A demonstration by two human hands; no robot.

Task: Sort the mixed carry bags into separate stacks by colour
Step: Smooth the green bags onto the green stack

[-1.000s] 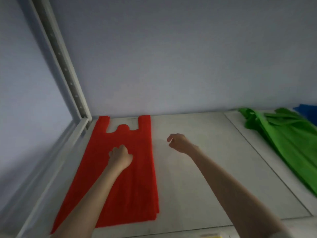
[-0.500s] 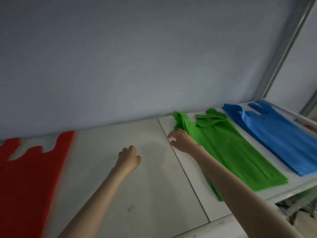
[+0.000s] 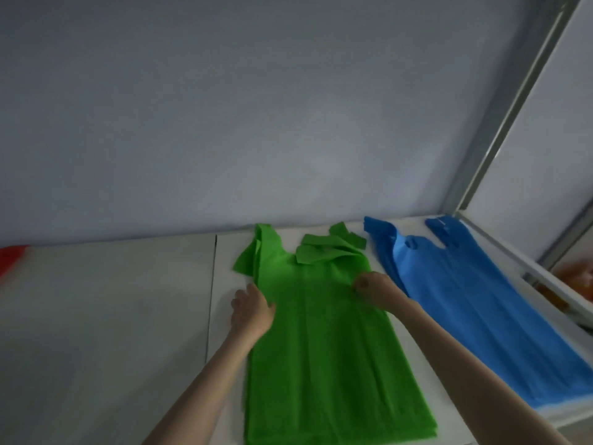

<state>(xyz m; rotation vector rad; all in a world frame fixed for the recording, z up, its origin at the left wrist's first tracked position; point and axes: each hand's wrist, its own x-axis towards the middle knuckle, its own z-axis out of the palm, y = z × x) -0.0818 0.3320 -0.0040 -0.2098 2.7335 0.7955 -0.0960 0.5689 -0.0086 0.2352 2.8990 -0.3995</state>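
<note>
Two hands worked the green bags (image 3: 321, 348), which lay flat on the white shelf (image 3: 112, 316) at six o'clock. Our left hand (image 3: 252, 311) rested on the stack's nine o'clock edge, fingers loosely curled; whether it gripped, we could not tell. Our right hand (image 3: 373, 289) pinched the three o'clock edge. Blue bags (image 3: 481, 309) lay just beside, at three o'clock; a red bag (image 3: 9, 256) showed at nine o'clock.

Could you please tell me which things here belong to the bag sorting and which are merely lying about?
Part of the job:
green bags, with the left hand and right hand at their edges
blue bags
red bag, just in view at the left edge

Lying about:
blurred orange thing beyond the table
</note>
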